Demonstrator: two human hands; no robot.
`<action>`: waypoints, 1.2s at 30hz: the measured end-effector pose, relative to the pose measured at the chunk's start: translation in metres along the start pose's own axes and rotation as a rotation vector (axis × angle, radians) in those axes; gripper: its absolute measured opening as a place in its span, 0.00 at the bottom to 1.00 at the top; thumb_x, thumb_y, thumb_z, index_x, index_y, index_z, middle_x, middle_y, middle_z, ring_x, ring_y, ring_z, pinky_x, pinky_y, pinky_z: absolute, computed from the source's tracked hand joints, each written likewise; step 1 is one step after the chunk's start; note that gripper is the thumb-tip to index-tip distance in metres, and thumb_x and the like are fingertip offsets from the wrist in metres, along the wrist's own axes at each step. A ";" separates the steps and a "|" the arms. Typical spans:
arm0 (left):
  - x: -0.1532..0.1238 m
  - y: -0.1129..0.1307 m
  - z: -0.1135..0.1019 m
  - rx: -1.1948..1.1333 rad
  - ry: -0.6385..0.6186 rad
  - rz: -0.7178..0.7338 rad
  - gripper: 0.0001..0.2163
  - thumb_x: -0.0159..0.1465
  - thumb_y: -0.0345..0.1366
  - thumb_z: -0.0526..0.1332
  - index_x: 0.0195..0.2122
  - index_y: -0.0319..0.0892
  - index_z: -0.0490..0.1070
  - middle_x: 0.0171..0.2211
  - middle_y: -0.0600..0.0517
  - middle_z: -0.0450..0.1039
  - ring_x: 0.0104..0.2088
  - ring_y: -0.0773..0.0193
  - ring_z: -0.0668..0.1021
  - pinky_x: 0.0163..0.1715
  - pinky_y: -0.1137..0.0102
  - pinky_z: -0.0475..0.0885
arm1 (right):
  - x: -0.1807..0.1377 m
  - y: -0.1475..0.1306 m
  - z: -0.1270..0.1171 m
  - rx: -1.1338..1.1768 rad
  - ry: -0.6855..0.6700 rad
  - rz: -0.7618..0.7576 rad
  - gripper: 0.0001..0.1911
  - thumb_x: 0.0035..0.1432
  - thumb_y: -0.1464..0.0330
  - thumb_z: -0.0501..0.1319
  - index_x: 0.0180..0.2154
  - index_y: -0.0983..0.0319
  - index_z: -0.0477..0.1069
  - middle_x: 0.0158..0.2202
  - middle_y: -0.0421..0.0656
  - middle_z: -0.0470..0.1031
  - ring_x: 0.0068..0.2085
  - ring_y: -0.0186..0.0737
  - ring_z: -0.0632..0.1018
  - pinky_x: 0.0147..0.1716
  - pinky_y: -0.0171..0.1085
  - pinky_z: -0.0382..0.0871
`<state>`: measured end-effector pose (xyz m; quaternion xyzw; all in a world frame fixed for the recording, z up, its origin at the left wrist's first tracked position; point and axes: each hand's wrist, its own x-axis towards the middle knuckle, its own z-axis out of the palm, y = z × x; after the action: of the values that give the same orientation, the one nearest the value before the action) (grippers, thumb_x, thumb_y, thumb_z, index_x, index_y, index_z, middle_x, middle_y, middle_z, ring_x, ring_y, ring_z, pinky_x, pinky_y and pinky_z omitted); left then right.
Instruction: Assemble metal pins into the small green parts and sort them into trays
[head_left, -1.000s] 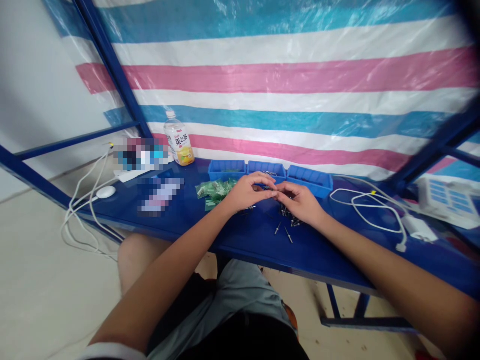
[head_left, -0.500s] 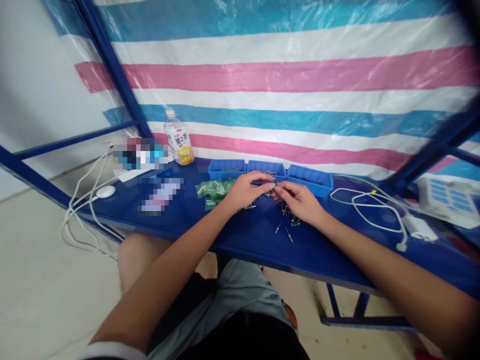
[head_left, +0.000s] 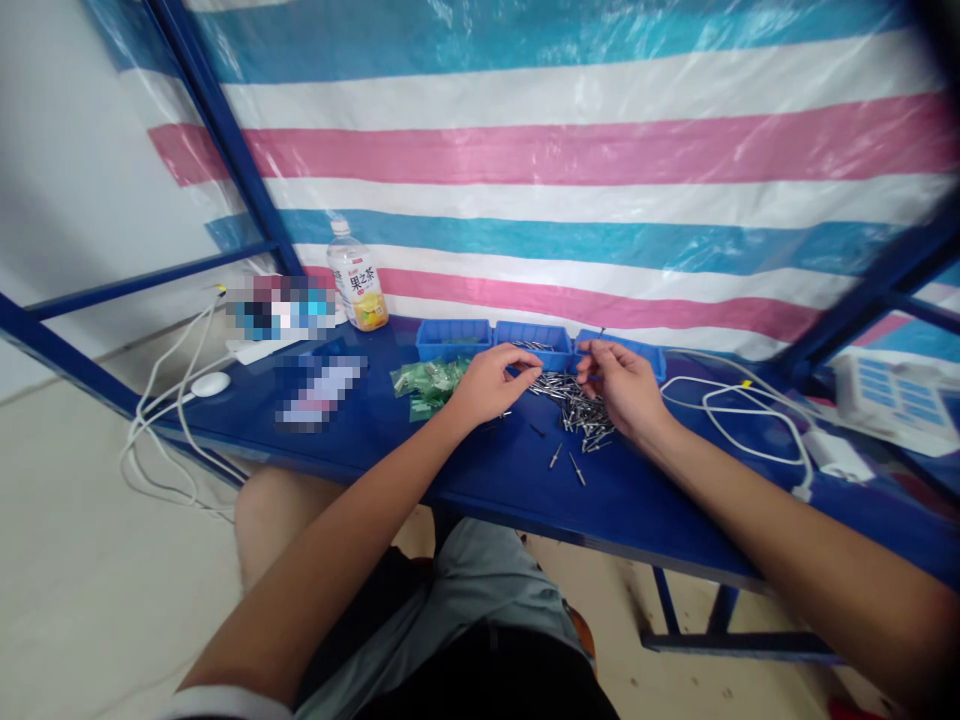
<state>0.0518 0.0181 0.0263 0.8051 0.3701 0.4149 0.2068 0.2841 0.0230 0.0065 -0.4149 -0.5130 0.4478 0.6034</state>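
A heap of silver pop rivets [head_left: 581, 410] lies on the blue table between my hands, with a few loose rivets in front. My left hand [head_left: 491, 382] rests at the heap's left side, thumb and forefinger pinched; what they hold, if anything, is too small to make out. Over the front of the right blue bin [head_left: 651, 358], my right hand [head_left: 622, 385] has its fingers curled together. A small dark screw [head_left: 602, 330] sticks up at its fingertips. Another dark screw [head_left: 538, 430] lies near the heap. The middle bin [head_left: 536, 357] has rivets in it.
Green plastic packets [head_left: 431, 385] lie left of my left hand, before the left blue bin [head_left: 454, 350]. Farther left stands a drink bottle [head_left: 361, 285]. White cables [head_left: 739, 420] and a power strip [head_left: 896, 400] occupy the right side. A striped sheet [head_left: 525, 155] hangs behind.
My hands have parted. The right hand has moved right and slightly up to the right bin, uncovering the rivet heap. The left hand has hardly moved.
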 end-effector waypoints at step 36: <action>-0.004 -0.002 0.006 0.130 -0.069 0.063 0.18 0.69 0.29 0.59 0.59 0.42 0.73 0.48 0.47 0.82 0.50 0.57 0.82 0.55 0.61 0.77 | -0.004 -0.002 -0.004 -0.968 -0.394 -0.604 0.07 0.65 0.70 0.64 0.40 0.55 0.82 0.41 0.45 0.84 0.44 0.52 0.81 0.49 0.52 0.73</action>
<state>0.0543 0.0161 0.0199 0.8418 0.3633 0.3684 0.1537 0.2882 0.0182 0.0065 -0.3877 -0.8557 0.0409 0.3403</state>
